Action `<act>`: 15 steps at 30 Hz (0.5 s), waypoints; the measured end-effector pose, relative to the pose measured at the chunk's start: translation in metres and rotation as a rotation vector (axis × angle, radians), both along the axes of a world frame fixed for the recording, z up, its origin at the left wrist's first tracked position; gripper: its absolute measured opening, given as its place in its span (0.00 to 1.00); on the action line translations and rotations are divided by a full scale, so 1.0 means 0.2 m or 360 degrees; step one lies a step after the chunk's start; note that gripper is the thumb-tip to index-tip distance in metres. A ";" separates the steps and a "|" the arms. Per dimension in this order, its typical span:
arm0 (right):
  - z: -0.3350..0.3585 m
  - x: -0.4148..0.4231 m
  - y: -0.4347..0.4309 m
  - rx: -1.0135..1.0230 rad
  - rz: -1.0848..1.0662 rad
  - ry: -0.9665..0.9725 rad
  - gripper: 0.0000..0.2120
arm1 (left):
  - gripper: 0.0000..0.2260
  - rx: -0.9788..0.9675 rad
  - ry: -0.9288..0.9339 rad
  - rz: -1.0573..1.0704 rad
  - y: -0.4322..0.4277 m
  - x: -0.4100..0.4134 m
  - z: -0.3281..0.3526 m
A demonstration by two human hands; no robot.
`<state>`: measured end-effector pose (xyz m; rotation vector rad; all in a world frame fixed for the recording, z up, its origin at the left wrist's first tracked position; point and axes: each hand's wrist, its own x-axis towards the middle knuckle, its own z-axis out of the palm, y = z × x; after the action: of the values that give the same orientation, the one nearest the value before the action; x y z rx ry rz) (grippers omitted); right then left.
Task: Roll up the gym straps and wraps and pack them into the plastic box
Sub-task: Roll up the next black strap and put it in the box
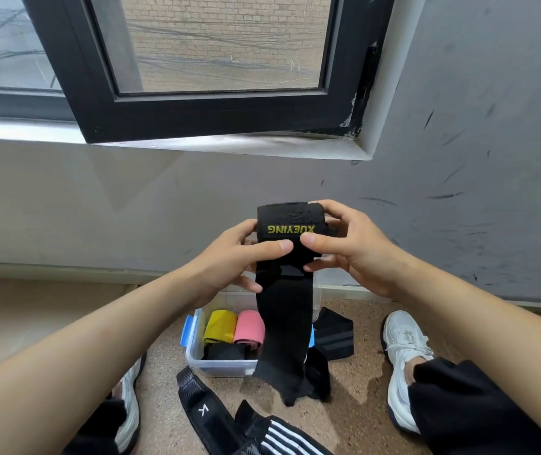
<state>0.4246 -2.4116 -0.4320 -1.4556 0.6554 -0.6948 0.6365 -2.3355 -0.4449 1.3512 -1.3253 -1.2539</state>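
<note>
- Head view, grip: left hand (229,257) curled round the left edge of the black wrap (287,221), thumb flat on its front. Right hand (351,247) pinching the right edge, thumb in front, fingers behind. Both clamped on the one wrap, thumbs almost meeting.
- Top of the wrap partly rolled, yellow lettering upside down to the camera. Loose tail hanging straight down in front of the box's right half, its end low, near the floor (357,408); touching or not, cannot tell.
- Directly beneath the hands: clear plastic box (223,367), open-topped, on the speckled floor close to the wall (65,208), a blue latch (187,330) on its left side.
- Inside the box: yellow roll (219,326) and pink roll (249,328) side by side at the back, a black roll (226,351) in front of them. Right part of the box hidden behind the tail.
- Open room between hands and wall. Dark window frame (197,116) swung inward overhead, lower edge well above the hands.
- Clutter round the box: grey-banded black strap (333,336) just right of it, bunched black fabric under the tail's end, black strap with a white mark (197,402) in front, white-striped wrap (282,435) at the bottom edge.
- White shoes flanking: right shoe (400,356) well right of the box, left shoe (129,408) partly hidden under the forearm.
</note>
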 end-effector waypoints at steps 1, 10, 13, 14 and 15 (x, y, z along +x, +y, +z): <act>0.00 0.00 0.00 -0.0030 -0.0012 0.0016 0.21 | 0.25 0.0019 0.0003 0.0010 0.00 0.00 0.00; -0.02 -0.01 0.01 -0.0191 0.0043 0.0200 0.28 | 0.20 -0.0001 0.0244 0.0136 0.00 -0.02 -0.01; -0.02 -0.02 0.00 -0.0078 0.0073 0.0232 0.25 | 0.24 -0.0074 0.0233 0.0145 0.00 -0.01 0.00; -0.02 -0.02 -0.01 -0.0033 0.0079 0.0232 0.23 | 0.25 -0.0101 0.0221 0.0155 0.00 0.00 0.00; -0.02 -0.02 -0.01 0.0002 0.0080 0.0239 0.22 | 0.26 -0.0124 0.0207 0.0163 0.00 0.00 -0.01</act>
<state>0.4205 -2.4133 -0.4354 -1.5279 0.7319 -0.5498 0.6364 -2.3359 -0.4461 1.2459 -1.1879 -1.1881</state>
